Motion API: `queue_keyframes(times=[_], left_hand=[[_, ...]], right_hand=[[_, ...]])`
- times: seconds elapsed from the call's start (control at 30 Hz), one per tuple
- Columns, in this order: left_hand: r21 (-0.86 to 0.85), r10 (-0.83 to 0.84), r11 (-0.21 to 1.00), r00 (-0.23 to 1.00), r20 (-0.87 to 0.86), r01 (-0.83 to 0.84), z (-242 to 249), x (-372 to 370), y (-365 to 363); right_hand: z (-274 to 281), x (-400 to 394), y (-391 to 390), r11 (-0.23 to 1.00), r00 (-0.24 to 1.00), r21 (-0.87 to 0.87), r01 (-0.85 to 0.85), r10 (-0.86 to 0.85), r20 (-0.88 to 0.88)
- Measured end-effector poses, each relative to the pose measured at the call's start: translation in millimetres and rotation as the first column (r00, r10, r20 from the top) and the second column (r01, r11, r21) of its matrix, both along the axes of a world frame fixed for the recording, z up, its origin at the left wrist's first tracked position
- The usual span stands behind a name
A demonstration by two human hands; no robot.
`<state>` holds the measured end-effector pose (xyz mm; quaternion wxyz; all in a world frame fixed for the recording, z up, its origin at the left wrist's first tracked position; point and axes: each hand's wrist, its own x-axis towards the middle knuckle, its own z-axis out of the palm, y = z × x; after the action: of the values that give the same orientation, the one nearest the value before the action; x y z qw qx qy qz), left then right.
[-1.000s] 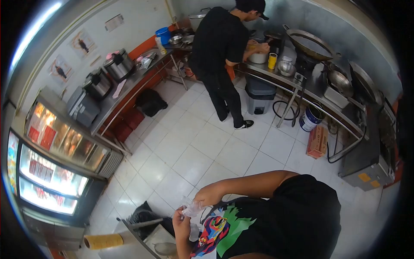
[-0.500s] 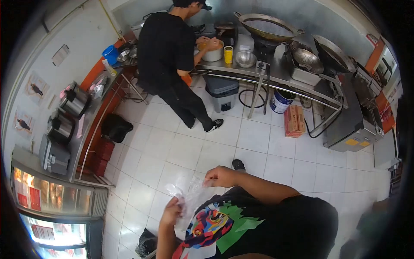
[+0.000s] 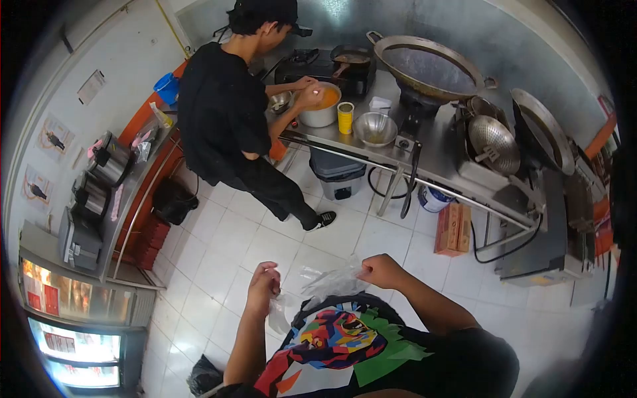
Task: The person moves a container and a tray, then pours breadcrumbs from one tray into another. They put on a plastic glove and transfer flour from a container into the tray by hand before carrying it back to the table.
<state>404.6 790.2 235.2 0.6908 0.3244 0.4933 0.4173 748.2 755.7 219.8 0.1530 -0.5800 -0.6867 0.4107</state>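
My right hand [image 3: 383,270] pinches one end of a thin, crumpled piece of clear plastic [image 3: 335,277], which looks like a bag or glove. The plastic stretches leftward in front of my shirt. My left hand [image 3: 264,289] is raised left of it, fingers curled. Below its palm hangs another bit of clear plastic [image 3: 280,313]; the grip on it is partly hidden. A gap shows between my left hand and the plastic in my right.
A co-worker [image 3: 225,113] in black stands at the steel counter [image 3: 438,162], hands over a pot [image 3: 318,118] of orange liquid. A yellow can [image 3: 345,119], steel bowl [image 3: 375,129] and large wok [image 3: 431,66] stand there. A carton [image 3: 453,229] and bin [image 3: 337,174] are below.
My hands have moved apart: the right went rightward with the plastic, the left rose slightly. The view has shifted closer to the counter. The co-worker's hands are still over the pot.
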Motion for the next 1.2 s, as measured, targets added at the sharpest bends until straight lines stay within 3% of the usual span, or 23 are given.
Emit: queue_keyframes(times=[0.1,0.17,0.2,0.23,0.33,0.47,0.57,0.6,0.7,0.83,0.87,0.97,1.0,1.1,1.2], left_hand=[[0.063,-0.322,0.941,0.937,-0.139,0.332,-12,46,25],[-0.004,-0.496,0.863,0.847,-0.192,0.505,-5,81,38],[0.080,-0.508,0.835,0.819,-0.268,0.544,-13,98,45],[0.158,-0.511,0.796,0.789,-0.341,0.584,-18,114,51],[0.160,-0.460,0.736,0.659,-0.595,0.658,-4,146,78],[0.191,-0.478,0.765,0.741,-0.472,0.615,-22,165,128],[0.283,-0.323,0.781,0.749,-0.579,0.556,-23,180,169],[0.263,-0.327,0.776,0.723,-0.609,0.573,-16,186,183],[0.458,-0.175,0.660,0.715,-0.677,0.596,-19,198,217],[0.304,-0.189,0.777,0.664,-0.723,0.551,-10,208,246],[0.303,-0.171,0.772,0.642,-0.747,0.558,-11,210,248],[0.238,-0.193,0.820,0.643,-0.741,0.521,-21,224,242],[0.291,-0.141,0.814,0.657,-0.740,0.502,-44,227,239],[0.143,-0.161,0.913,0.661,-0.733,0.382,-44,248,235],[0.050,-0.221,0.930,0.664,-0.714,0.364,-32,273,239]], right_hand=[[-1,22,35,0.998,0.994,0.057,-0.026,0.032,-0.102],[-13,25,52,0.992,0.974,0.118,-0.044,0.069,-0.215],[-3,22,62,0.999,0.975,0.032,-0.043,0.049,-0.217],[4,20,73,0.996,0.977,0.077,-0.054,0.068,-0.200],[11,16,107,0.971,0.984,0.211,-0.111,0.137,-0.114],[28,39,161,0.902,0.970,0.368,-0.227,0.245,-0.002],[44,68,196,0.919,0.978,0.334,-0.210,0.203,0.057],[45,78,205,0.916,0.987,0.368,-0.159,0.158,0.033],[37,106,224,0.955,0.998,0.295,-0.019,0.002,0.058],[19,131,247,0.985,0.984,0.148,0.089,-0.064,-0.164],[12,136,253,0.996,0.981,0.059,0.068,-0.056,-0.187],[-8,146,282,0.992,0.974,0.102,-0.078,0.098,-0.204],[-6,150,294,0.981,0.968,0.145,-0.129,0.156,-0.197],[7,171,330,0.956,0.955,-0.028,-0.291,0.289,-0.071],[17,194,356,0.883,0.893,-0.139,-0.448,0.435,-0.115]])
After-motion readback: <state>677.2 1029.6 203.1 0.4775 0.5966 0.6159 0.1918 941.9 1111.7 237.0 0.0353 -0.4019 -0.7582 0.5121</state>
